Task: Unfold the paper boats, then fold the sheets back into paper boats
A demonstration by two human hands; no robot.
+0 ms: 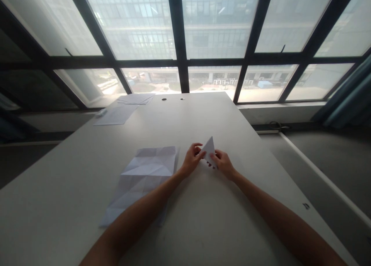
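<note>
A small piece of folded white paper (pixel 209 147), pointed at the top, is held up between my two hands just above the table. My left hand (pixel 192 158) pinches its left side, thumb on the near face. On the right edge my right hand (pixel 224 162) grips it, with the thumb on the front and some fingertips showing beneath. Left of my hands lies a large creased sheet of white paper (pixel 150 163), marked with fold lines. My left forearm hides part of that sheet.
The white table (pixel 162 131) stretches away to the tall windows. Several flat paper sheets (pixel 116 114) lie at its far left, beside a small crumpled item (pixel 101 112). A small dark object (pixel 306 206) sits near the right edge. Round holes (pixel 164 99) show at the far end.
</note>
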